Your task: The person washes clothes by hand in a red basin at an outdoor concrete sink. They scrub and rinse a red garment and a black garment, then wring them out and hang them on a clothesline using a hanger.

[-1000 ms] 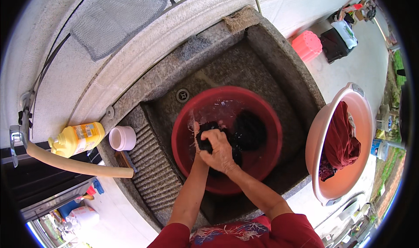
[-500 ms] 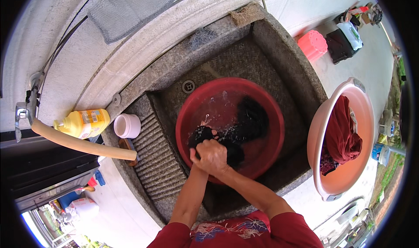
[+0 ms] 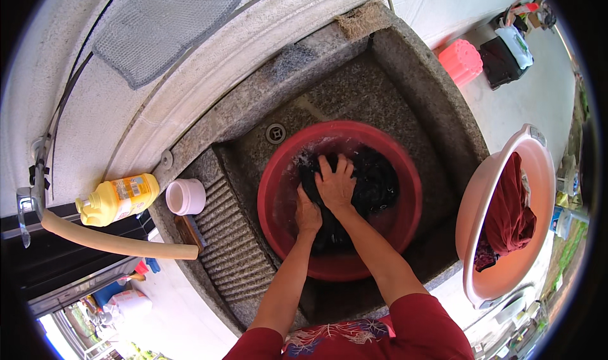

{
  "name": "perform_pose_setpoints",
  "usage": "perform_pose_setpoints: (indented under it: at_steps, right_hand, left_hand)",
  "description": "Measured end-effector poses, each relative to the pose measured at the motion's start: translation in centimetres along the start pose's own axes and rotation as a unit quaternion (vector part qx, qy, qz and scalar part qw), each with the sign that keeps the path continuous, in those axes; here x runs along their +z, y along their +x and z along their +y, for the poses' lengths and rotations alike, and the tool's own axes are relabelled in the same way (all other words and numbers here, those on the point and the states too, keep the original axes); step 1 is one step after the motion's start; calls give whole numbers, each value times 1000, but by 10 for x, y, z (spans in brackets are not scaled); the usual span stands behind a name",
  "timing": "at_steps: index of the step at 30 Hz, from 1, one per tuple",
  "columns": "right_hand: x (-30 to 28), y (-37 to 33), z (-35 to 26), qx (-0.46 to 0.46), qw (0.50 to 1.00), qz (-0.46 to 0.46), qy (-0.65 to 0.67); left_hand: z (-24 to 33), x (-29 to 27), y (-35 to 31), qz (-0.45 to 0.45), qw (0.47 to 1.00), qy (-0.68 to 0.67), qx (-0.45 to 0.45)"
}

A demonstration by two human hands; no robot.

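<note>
pale wall (image 3: 76,122) runs behind a stone sink (image 3: 427,78) in the head view, a grey mesh cloth (image 3: 171,27) against it, with a round drain (image 3: 276,133) in the sink floor and a ridged washboard (image 3: 237,255) along its left side. a red basin (image 3: 405,230) stands in the sink, and the dark cloth (image 3: 377,176) lies bunched and wet inside it. the right hand (image 3: 335,184) lies on top of that cloth, fingers spread wide; the left hand (image 3: 308,213) is just beside it at the cloth's left edge, its fingertips partly hidden, so i cannot tell how tightly they are closed. left of the washboard are a pale pink tub (image 3: 185,196), a brush (image 3: 188,232), a yellow bottle (image 3: 120,198) and a tan hose (image 3: 120,243). right of the sink, a peach basin (image 3: 467,233) holds dark red fabric (image 3: 510,211).
</note>
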State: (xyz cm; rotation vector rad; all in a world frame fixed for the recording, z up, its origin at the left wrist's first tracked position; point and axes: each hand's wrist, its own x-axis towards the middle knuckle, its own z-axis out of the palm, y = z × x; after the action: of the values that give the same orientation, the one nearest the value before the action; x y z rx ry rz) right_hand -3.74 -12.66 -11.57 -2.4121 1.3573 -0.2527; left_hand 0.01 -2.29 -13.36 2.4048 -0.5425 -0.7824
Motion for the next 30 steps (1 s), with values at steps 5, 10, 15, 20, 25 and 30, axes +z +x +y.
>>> perform_pose_setpoints:
  at_steps: [5,10,15,20,25,30]
  right_hand:
    - [6,41,58,-100,983,-76,137]
    - [-17,7,3,-8,941,-72,330]
    - [-92,-79,-64,-190,949,-32,248]
    - [-65,-29,-74,-159,952,127,228]
    - [-46,-5,-63,63,960,-36,269]
    - [-64,-50,-73,-11,949,-36,312]
  left_hand:
    - [-13,-24,19,-94,938,-326,-75]
    - [36,-40,6,-109,629,-734,-231]
    - [-6,-43,-7,-262,559,-784,-60]
    - [29,-49,-3,-145,655,-722,-168]
    - [43,-60,-16,-129,701,-666,-220]
    - [31,-73,-27,-192,636,-726,-181]
